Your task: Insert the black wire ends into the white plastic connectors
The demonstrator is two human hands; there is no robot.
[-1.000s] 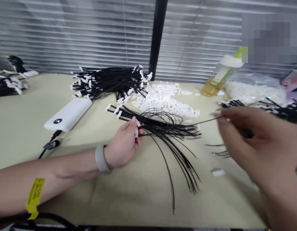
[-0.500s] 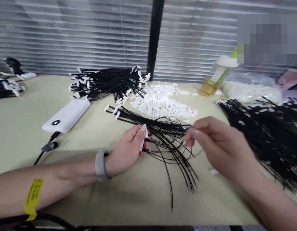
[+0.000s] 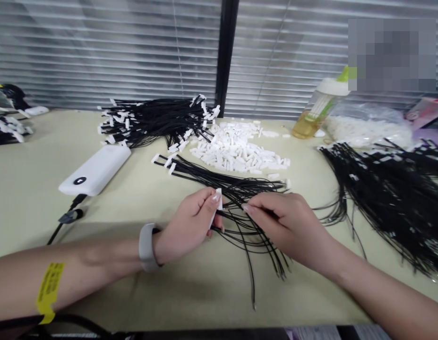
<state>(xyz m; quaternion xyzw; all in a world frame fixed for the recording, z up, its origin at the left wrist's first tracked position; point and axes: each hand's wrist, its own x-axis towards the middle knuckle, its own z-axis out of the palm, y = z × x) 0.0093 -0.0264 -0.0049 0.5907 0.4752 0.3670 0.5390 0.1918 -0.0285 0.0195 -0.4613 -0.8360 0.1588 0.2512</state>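
My left hand (image 3: 192,215), with a grey band on the wrist, pinches a white plastic connector (image 3: 219,198) between thumb and fingers. Black wires run out of the connector to the right. Close by on the right, my right hand (image 3: 293,226) is closed in a pinch, its fingertips just short of the connector. A thin black wire seems to be in that pinch, though the fingers mostly cover it. Under and behind both hands lies a loose bundle of black wires (image 3: 204,175) with white connectors at its left end.
Behind the hands is a heap of small white connectors (image 3: 236,148). A pile of finished-looking black cables (image 3: 155,118) lies at back left, and a larger wire pile (image 3: 389,203) at right. A white power bank (image 3: 96,170), a bottle (image 3: 318,108) and a plastic bag (image 3: 369,127) stand around.
My right hand has moved left and slightly down, closer to the connector, with its fingers pinched. My left hand keeps its hold and has turned the connector a little.
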